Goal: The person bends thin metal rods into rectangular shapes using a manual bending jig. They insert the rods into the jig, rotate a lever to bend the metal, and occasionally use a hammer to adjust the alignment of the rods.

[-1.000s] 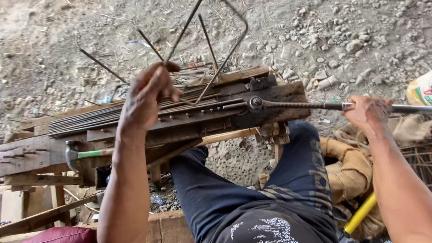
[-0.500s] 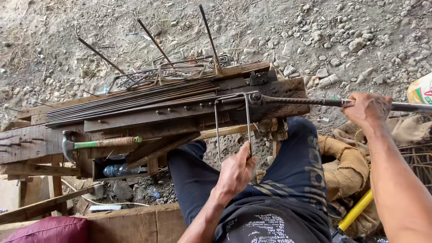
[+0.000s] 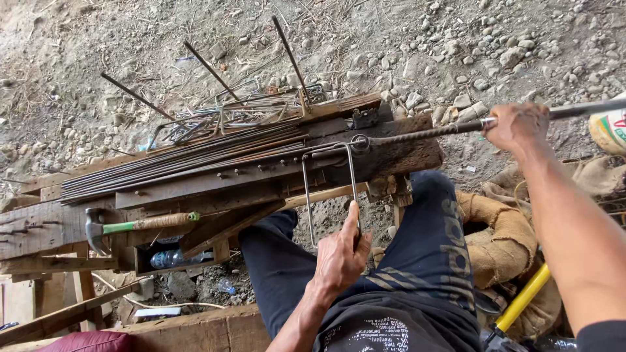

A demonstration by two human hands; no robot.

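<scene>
My left hand [image 3: 340, 257] is down near my lap, and its fingers [image 3: 353, 221] are pinching the near end of a thin bent steel rod [image 3: 306, 195]. The rod is bent into a shape like three sides of a box. Its far side lies on the wooden tabletop [image 3: 404, 153], right by a round metal pin [image 3: 359, 141], and its two long sides reach back toward me and hang over my leg. My right hand [image 3: 518, 125] is out to the side, and its fingers are wrapped tight around a long bending bar [image 3: 430, 132]. That bar runs from my hand over to the pin, and a grey pipe handle [image 3: 587, 108] sticks out past my hand. On the tabletop there is a pile of straight steel rods [image 3: 182, 160] lying side by side. Behind them is a heap of bent rods [image 3: 228, 117], and some of these poke up into the air. A hammer [image 3: 137, 225] with a green and brown handle rests on a lower wooden board to my left. A plastic bottle [image 3: 171, 259] lies under it. A yellow handle [image 3: 521, 300] lies by my right leg, next to brown sacks [image 3: 495, 228]. The ground [image 3: 456, 39] is full of little stones.
</scene>
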